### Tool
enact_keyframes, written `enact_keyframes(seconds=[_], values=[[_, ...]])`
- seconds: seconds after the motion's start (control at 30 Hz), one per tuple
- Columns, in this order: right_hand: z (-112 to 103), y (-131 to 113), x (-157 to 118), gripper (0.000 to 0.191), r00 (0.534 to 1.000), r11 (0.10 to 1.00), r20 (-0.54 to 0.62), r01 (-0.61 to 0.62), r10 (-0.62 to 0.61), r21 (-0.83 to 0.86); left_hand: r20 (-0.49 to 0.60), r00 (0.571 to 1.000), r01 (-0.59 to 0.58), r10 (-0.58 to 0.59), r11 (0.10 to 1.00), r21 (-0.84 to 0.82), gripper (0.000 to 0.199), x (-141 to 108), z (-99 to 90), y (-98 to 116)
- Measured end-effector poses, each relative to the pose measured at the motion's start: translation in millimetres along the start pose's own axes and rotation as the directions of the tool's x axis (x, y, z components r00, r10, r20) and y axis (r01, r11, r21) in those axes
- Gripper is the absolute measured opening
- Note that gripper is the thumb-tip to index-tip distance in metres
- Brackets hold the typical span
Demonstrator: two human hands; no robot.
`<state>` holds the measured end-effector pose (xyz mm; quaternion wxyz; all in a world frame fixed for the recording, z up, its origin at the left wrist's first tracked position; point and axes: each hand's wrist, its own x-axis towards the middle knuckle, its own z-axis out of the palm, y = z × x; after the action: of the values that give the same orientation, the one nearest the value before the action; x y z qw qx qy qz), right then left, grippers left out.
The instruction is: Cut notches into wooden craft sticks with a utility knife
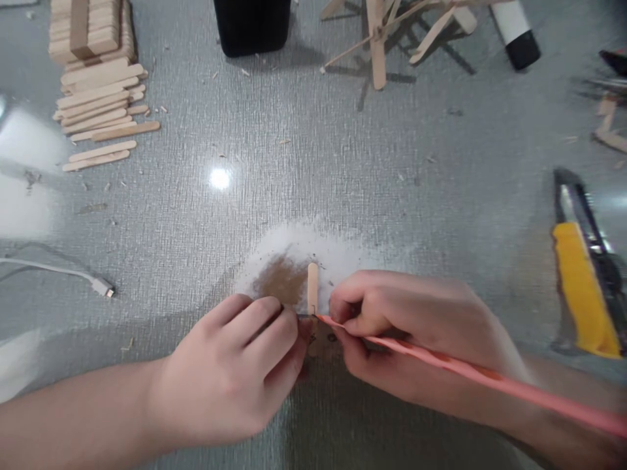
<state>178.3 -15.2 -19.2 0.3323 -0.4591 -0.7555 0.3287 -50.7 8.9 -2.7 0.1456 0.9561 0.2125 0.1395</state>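
Grey tabletop [181, 222] — pink pencil [529, 391], end off-frame

Beyond my left hand [245, 365] and my right hand [416, 333] I have an open lane ahead across the grey table [294, 170], hemmed by stacked sticks [98, 104] far left, a black container [253, 23] straight ahead, and the yellow cutter [585, 287] off to the right.
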Motion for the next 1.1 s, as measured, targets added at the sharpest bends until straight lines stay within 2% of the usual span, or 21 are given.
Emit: enact_keyframes(seconds=[1.1], values=[[-2.7, -1.6, 4.1, 0.027, 1.000, 0.998, -0.016, -0.019, 0.020, 0.061, -0.001, 1.000, -0.018, 0.018, 1.000, 0.023, 0.017, 0.2, 0.0, -1.5]])
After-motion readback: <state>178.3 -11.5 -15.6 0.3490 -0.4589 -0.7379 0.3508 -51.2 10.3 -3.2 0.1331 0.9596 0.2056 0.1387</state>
